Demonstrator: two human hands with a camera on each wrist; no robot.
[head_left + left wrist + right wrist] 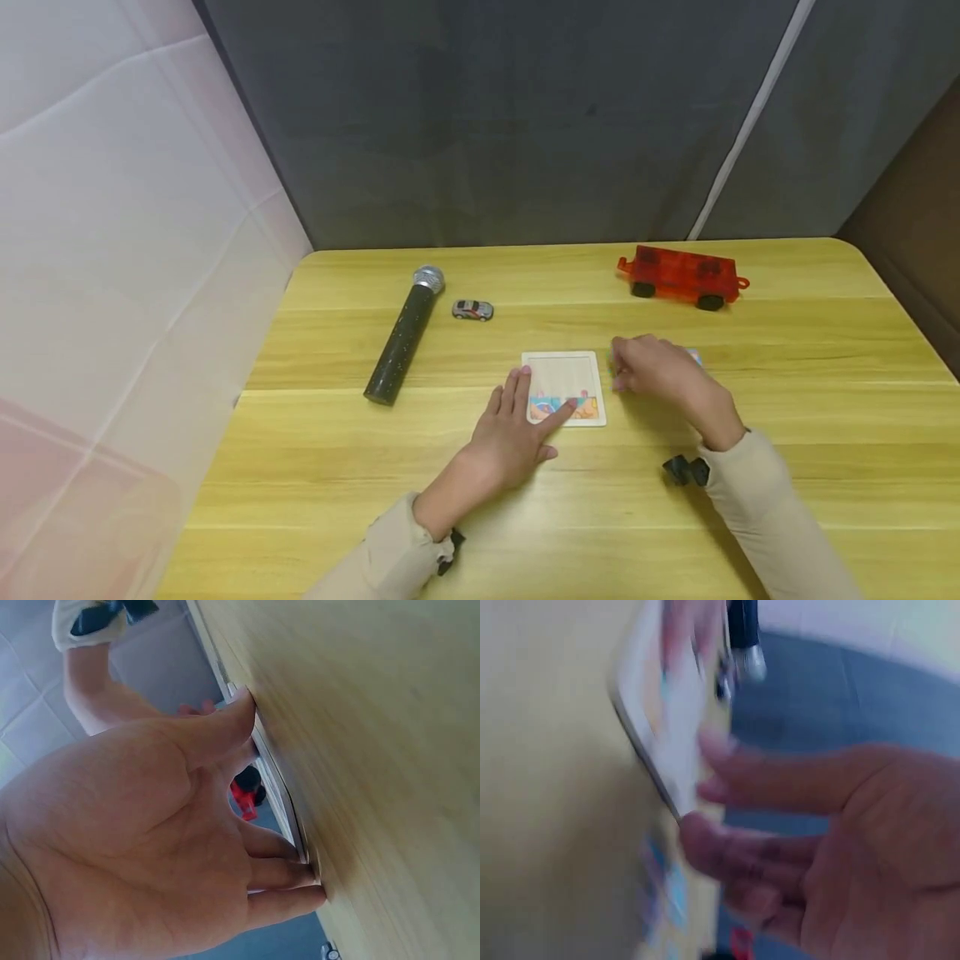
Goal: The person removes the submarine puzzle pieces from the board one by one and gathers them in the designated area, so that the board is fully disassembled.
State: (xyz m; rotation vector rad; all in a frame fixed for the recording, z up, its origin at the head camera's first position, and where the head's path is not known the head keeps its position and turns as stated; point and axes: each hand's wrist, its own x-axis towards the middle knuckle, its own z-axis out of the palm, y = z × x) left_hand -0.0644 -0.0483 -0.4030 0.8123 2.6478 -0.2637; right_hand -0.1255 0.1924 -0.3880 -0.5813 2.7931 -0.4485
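Observation:
A shallow white-framed puzzle tray (562, 356) lies on the table, with colourful pieces (585, 408) along its near edge. My left hand (507, 440) rests over its left side with the fingers spread, one finger reaching across onto the pieces. In the left wrist view, fingertips (289, 874) and thumb come down at the tray's edge. My right hand (656, 371) hovers just right of the tray, thumb and fingers apart. Loose puzzle pieces (694, 357) lie partly hidden behind it. They appear blurred below the hand in the right wrist view, where nothing shows between thumb and fingers.
A microphone (401, 342) with a dark speckled handle lies to the left. Beside its head stands a small silver toy car (472, 310). At the back right is a red see-through toy wagon (682, 275). A grey panel (487, 125) rises behind the table.

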